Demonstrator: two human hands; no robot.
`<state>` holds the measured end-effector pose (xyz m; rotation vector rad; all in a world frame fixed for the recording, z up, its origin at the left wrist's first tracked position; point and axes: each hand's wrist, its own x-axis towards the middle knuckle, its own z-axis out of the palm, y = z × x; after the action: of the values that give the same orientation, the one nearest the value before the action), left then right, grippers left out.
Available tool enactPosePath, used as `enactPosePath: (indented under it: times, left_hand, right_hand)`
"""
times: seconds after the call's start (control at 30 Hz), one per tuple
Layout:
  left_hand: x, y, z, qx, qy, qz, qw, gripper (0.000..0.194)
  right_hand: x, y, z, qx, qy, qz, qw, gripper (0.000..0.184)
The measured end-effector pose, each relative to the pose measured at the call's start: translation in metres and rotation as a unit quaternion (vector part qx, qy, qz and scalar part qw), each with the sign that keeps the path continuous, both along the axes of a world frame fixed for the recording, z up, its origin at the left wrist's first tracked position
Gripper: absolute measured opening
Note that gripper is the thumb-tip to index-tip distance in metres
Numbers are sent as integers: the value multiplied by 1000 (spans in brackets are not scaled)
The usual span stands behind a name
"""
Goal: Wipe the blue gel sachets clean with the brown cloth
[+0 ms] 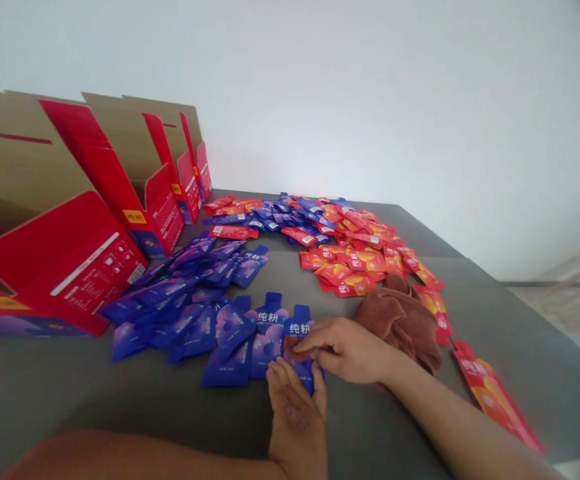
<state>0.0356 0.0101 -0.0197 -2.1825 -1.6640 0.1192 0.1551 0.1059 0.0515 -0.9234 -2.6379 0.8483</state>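
Note:
A blue-purple pouch (299, 328) with white lettering lies flat on the grey table in front of me. Around its lower end are the fingers and thumb of my left hand (296, 407), holding it by the sides. My right hand (340, 348) bends over the same pouch, its fingertips closed on a small piece of brown cloth (293, 348) pressed against the front. Part of that cloth is hidden under the fingers. Just left lies another blue pouch (269, 337), touching a loose heap of blue pouches (185, 313). A larger crumpled brown cloth (397, 317) rests beside my right forearm.
Open red cardboard boxes (90, 260) stand in a row along the left side. Red-orange pouches (355, 260) are heaped at the right, with a mixed red and blue pile (290, 213) at the back. A single red pouch (495, 393) lies near the right edge. Behind rises a white wall (350, 100).

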Motion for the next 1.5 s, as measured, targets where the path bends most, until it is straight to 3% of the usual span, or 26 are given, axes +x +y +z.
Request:
enactPosePath:
  times: [0.13, 0.2, 0.3, 0.5, 0.8, 0.9, 1.1, 1.23, 1.33, 1.4, 1.5]
  left_hand:
    - [-3, 2, 2, 15, -17, -16, 1000, 38]
    - [-4, 2, 4, 17, -35, -35, 999, 39]
    - [-4, 2, 5, 27, -71, -28, 997, 36]
    - [1, 0, 1, 15, -69, -16, 997, 35]
    - [10, 1, -10, 20, -71, 41, 996, 37]
    - [7, 2, -5, 20, -64, 33, 997, 36]
    - [-7, 1, 5, 16, 5, -44, 999, 37]
    - [-6, 1, 8, 18, 26, -44, 999, 40]
    - [0, 2, 7, 19, 7, 2, 1000, 38]
    - [3, 2, 6, 18, -2, 25, 1000, 36]
    - [3, 2, 5, 18, 6, -4, 1000, 40]
  right_hand:
    - [6, 10, -9, 37, -18, -105, 994, 36]
    - [8, 12, -10, 52, -28, -126, 990, 34]
    - [7, 10, -7, 59, -31, -108, 992, 34]
    - [1, -1, 3, 8, -2, 20, 1000, 33]
    - [9, 13, -9, 52, -39, -131, 989, 32]
    - [8, 10, -5, 53, -34, -110, 992, 32]
    - [1, -1, 3, 0, 6, 31, 1000, 35]
    - [5, 5, -3, 32, -13, -57, 998, 31]
    - [10, 12, -8, 58, -34, -114, 991, 31]
    - [11, 13, -8, 63, -39, -110, 991, 31]
    - [8, 9, -3, 48, -29, -52, 997, 34]
